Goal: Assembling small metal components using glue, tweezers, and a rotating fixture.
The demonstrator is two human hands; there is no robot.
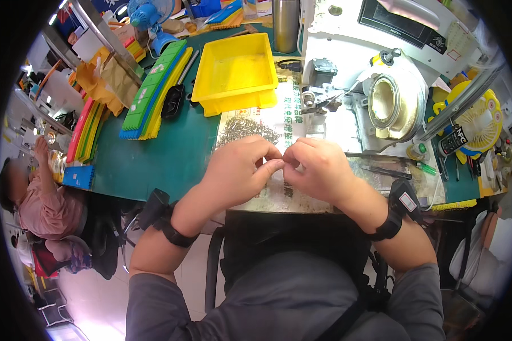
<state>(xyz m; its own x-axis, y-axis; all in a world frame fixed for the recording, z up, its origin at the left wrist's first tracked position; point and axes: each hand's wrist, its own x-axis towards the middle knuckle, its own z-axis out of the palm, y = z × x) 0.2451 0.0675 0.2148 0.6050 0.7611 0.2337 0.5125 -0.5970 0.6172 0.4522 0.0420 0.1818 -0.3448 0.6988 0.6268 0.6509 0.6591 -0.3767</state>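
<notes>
My left hand [242,169] and my right hand [317,170] meet fingertip to fingertip above the front of the workbench. Both are closed in a pinch; whatever lies between the fingertips is too small or too hidden to make out. Just beyond my left hand, a loose heap of small metal pieces [247,131] is spread on a printed cardboard sheet [290,122]. Behind the heap stands a yellow plastic tray [233,101], its inside showing no contents that I can make out.
A white machine [338,128] with a round metal part stands at the right. Beside it lie tweezers [384,171] and a green-handled screwdriver [426,168]. Green, blue and yellow strips [153,91] are stacked left. A yellow fan [480,119] is far right; another person [51,204] sits far left.
</notes>
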